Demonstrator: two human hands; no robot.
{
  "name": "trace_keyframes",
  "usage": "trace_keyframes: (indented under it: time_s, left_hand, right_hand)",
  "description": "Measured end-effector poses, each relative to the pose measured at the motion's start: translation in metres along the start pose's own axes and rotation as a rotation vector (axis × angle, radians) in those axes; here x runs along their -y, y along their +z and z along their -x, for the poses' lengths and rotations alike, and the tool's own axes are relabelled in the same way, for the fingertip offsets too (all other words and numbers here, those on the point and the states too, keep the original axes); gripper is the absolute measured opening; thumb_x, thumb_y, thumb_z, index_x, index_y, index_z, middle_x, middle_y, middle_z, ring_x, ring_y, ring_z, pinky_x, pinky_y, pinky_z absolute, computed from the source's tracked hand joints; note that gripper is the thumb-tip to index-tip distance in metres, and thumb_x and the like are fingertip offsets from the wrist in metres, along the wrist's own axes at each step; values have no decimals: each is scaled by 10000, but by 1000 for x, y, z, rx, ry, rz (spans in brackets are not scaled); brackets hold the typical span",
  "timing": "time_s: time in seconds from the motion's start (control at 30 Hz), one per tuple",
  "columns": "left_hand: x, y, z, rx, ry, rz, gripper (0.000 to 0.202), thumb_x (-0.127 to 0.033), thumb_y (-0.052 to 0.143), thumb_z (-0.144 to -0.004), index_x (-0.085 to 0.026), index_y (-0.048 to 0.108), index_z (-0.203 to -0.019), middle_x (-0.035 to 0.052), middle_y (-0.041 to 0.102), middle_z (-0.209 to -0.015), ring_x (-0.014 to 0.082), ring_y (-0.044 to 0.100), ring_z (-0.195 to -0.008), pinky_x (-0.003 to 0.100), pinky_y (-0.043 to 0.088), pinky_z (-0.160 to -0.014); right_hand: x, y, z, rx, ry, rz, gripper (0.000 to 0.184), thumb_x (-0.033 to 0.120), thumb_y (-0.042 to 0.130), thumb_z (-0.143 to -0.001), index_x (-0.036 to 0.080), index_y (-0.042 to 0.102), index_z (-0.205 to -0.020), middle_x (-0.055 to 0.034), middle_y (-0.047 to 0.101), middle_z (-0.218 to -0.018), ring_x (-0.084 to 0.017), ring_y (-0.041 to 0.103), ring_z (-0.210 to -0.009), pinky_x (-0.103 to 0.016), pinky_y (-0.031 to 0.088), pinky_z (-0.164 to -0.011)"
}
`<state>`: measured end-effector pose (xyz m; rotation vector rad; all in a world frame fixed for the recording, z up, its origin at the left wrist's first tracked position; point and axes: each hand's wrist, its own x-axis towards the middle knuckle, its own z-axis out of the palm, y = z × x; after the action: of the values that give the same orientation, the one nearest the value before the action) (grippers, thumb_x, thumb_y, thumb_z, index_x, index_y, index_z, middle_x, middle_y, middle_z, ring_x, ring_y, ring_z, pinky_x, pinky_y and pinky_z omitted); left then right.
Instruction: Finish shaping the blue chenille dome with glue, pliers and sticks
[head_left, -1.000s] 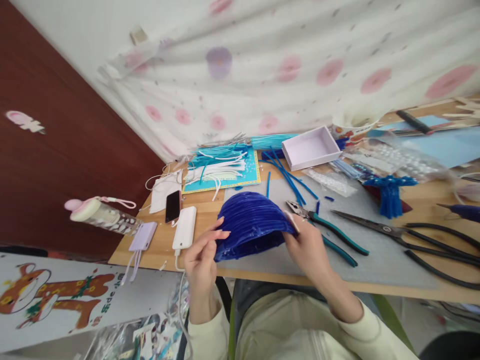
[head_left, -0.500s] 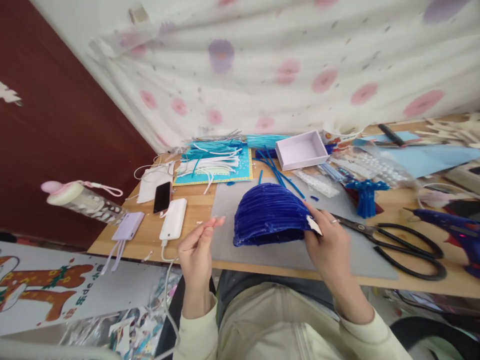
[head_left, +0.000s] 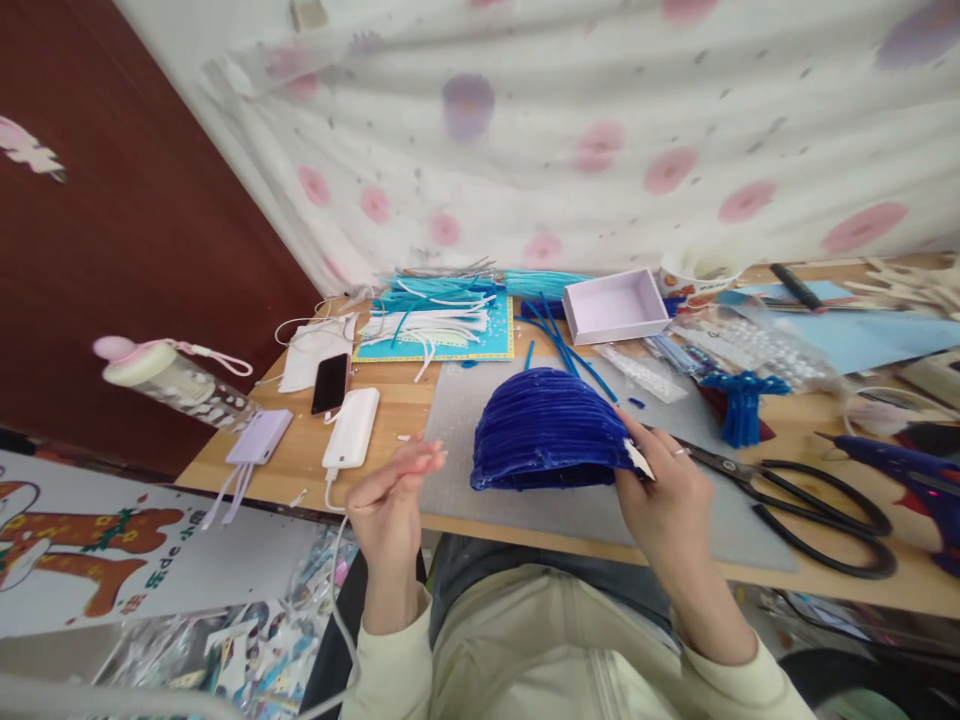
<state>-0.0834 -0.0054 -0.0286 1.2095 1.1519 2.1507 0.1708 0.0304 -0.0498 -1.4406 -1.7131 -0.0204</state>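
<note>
A dark blue dome, covered in rows of fuzzy pipe cleaners, hangs over the grey mat with its open side toward me. My right hand grips its right edge, where a torn white patch shows beside the fingers. To the left of the dome and apart from it, my left hand is raised at the table's front edge. Its fingers are pressed together with the thumb against them, and I see nothing in them. Large black scissors lie right of my right hand.
A blue glue gun lies far right, near a blue pipe-cleaner bundle. Behind are a lilac box, bags of beads and white pipe cleaners. On the left are a phone, a white power bank and a bottle.
The view has shifted slightly. The left hand's fingers have turned and flattened together from a fingertip pinch. The right hand keeps its hold on the dome, which has hardly moved.
</note>
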Motion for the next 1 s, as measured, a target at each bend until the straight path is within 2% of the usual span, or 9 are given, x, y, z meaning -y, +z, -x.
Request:
trace_keyframes:
  time_s: [0.07, 0.13, 0.17, 0.23, 0.27, 0.33, 0.43, 0.63, 1.0]
  left_hand:
    - [-1, -3, -1, 27, -3, -3, 462, -603, 743, -810, -256, 686, -509, -13, 664, -453, 231, 767, -689, 547, 567, -984]
    - [-2, -3, -2, -22, -39, -9, 584, -623, 625, -897, -249, 625, -448, -18, 591, -389, 211, 748, -646, 523, 569, -990]
    - [-4, -2, -2, -59, -65, -33, 506, -583, 635, -910, -246, 691, -537, -9, 666, -482, 205, 759, -697, 496, 575, -986]
    - [-10, 2, -2, -80, -78, -137, 202, -442, 745, -874, -264, 801, -951, 36, 815, -934, 219, 766, -961, 430, 577, -988]
    - [-14, 5, -1, -31, -51, -206, 296, -362, 786, -848, -285, 768, -1134, 56, 782, -1166, 238, 726, -1113, 410, 567, -1002]
    - [-21, 14, 2, 157, 70, -338, 417, -255, 794, -840, -318, 722, -1245, 64, 688, -1367, 261, 646, -1261, 409, 547, -1033]
    - [-27, 30, 5, 364, 327, -478, 390, -192, 784, -843, -324, 738, -1207, 65, 736, -1268, 258, 694, -1153, 454, 552, -1005]
    - [-17, 42, -2, 405, 611, -696, 243, -221, 785, -851, -309, 756, -1076, 46, 804, -1089, 257, 712, -1081, 528, 432, -1080]
    - [-2, 34, 5, 178, 818, -844, 245, -172, 821, -794, -345, 797, -966, 47, 747, -1132, 252, 640, -1096, 542, 205, -1204]
  right_hand:
    - [1, 0, 0, 1, -5, 5, 479, 116, 488, -839, 210, 683, -1267, -53, 689, -787, -236, 655, -696, -315, 445, -618]
    - [2, -1, -1, 4, -7, 9, 476, 118, 493, -844, 211, 682, -1270, -53, 689, -795, -237, 659, -702, -314, 448, -620]
    - [2, -1, -1, 9, -8, 6, 471, 123, 496, -850, 213, 681, -1274, -53, 689, -801, -238, 662, -709, -313, 453, -625]
    - [3, -2, 0, 20, -13, -8, 444, 151, 508, -878, 217, 675, -1284, -53, 688, -812, -239, 666, -721, -312, 464, -637]
    - [4, -2, 0, 24, -16, -15, 430, 170, 516, -892, 216, 673, -1289, -54, 688, -816, -239, 666, -724, -312, 468, -640]
    - [5, -2, 0, 22, -23, -22, 411, 200, 532, -910, 210, 672, -1296, -58, 687, -820, -241, 664, -722, -313, 469, -641]
    - [5, -2, 0, 16, -32, -23, 410, 206, 536, -913, 207, 672, -1299, -57, 680, -815, -240, 659, -721, -312, 469, -638]
    - [7, -3, -3, 41, -48, -12, 404, 212, 527, -920, 178, 679, -1293, -47, 646, -773, -230, 637, -675, -307, 456, -599]
    - [11, -5, -2, 69, -40, -90, 430, 184, 563, -901, 154, 676, -1314, -29, 603, -757, -203, 589, -647, -297, 449, -596]
